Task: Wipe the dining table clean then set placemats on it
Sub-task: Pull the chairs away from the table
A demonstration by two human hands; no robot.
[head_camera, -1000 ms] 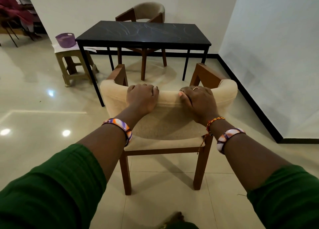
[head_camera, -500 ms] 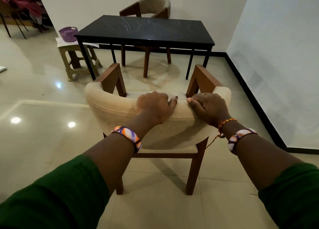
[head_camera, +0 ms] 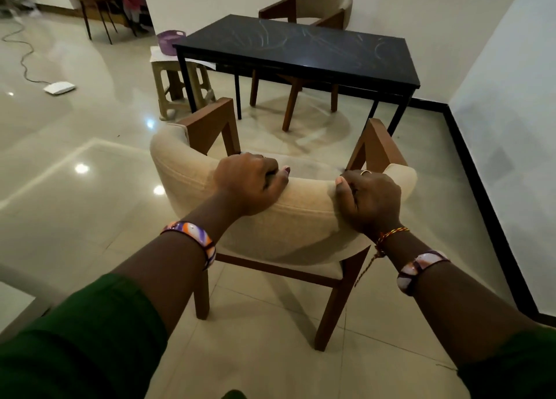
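Head view looks forward and down (wide); chair [head_camera: 282,218] close, table [head_camera: 301,49] beyond.

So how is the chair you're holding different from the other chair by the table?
Both hands, left hand and right hand, grip the near chair, which stands out on the open floor; the far chair is untouched behind the black table, near the wall. The near chair shows its back, the far chair faces us. Both have beige padded backs and brown wooden frames.

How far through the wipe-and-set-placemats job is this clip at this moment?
Barely started. Both hands, left hand and right hand, grip the beige upholstered chair's backrest, away from the black rectangular dining table. The tabletop shows pale smears and no placemats, so wiping and setting remain.
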